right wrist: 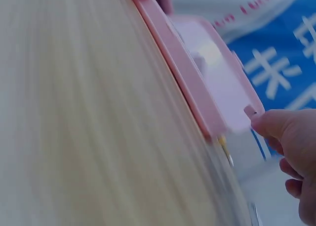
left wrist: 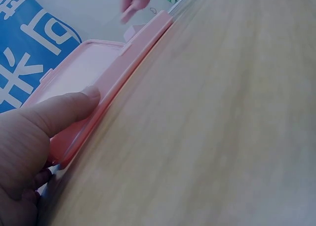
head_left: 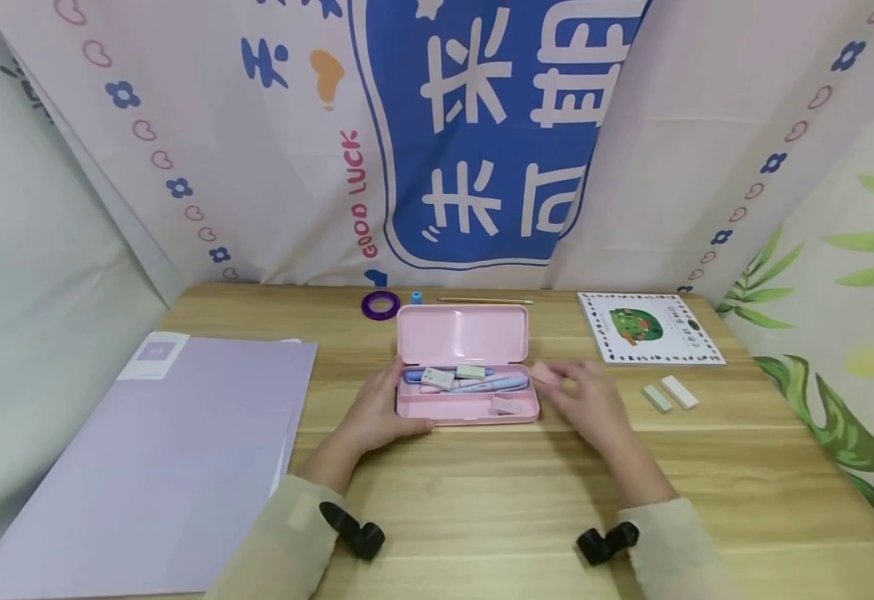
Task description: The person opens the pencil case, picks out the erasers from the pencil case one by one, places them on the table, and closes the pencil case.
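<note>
An open pink pencil case (head_left: 466, 408) lies mid-table, its lid (head_left: 461, 335) tipped back. Inside are blue pens (head_left: 485, 383) and small white erasers (head_left: 471, 372). My left hand (head_left: 395, 400) grips the case's left end, with the thumb (left wrist: 64, 110) lying along the front wall (left wrist: 133, 53). At the right end of the case (right wrist: 197, 82), my right hand (head_left: 566, 385) pinches a small pink eraser (head_left: 545, 374). That view is blurred with motion. The right wrist view shows the pink piece (right wrist: 250, 111) at my thumb tip (right wrist: 276, 127).
A lilac folder (head_left: 174, 450) covers the table's left side. Behind the case lie a purple tape ring (head_left: 380, 304), a blue sharpener (head_left: 417, 297) and a pencil (head_left: 485, 301). A booklet (head_left: 650, 327) and two erasers (head_left: 669, 394) lie on the right. Printed cloth hangs all round.
</note>
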### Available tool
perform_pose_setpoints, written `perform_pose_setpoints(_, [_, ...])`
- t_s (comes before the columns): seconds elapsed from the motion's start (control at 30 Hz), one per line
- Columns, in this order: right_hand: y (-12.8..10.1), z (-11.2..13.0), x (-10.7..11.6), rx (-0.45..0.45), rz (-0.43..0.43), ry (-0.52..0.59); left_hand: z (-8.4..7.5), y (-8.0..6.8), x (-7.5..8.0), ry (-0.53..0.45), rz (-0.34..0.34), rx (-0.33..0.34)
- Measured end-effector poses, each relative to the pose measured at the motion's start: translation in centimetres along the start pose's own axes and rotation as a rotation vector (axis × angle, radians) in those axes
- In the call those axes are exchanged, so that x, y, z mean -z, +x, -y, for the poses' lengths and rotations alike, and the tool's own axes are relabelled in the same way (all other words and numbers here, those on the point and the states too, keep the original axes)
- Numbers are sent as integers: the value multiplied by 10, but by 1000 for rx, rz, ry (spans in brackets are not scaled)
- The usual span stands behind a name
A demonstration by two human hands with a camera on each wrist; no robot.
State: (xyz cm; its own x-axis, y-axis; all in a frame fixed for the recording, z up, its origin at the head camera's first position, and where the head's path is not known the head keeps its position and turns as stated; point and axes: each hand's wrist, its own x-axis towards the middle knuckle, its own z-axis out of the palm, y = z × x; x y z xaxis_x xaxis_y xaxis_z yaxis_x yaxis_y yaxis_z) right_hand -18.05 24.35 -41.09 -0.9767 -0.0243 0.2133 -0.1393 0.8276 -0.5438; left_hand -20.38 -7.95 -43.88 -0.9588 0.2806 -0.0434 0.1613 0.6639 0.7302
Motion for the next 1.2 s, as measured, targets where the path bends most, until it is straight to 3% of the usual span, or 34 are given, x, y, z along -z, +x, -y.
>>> perform_pose_setpoints(0.23, [-21,-58,39,-220,-106,-40,0,0,1,10,4,2])
perform_pose_setpoints(0.43, [-27,-79,49,-327,17,-66,-1,-1,2,7,4,7])
perform_pose_setpoints(0.63, [-28,-82,50,-355,86,-63,-1,-1,2,6,9,0])
perform_pose_setpoints(0.8, [-25,-72,46,-296,32,-17,0,-1,2,6,9,9])
perform_pose_setpoints(0.97, [-12,-47,29,-151,11,50,2,-1,3,9,5,9])
perform_pose_setpoints(1.2, [12,-4,-3,28,81,79,1,-1,2,13,5,8])
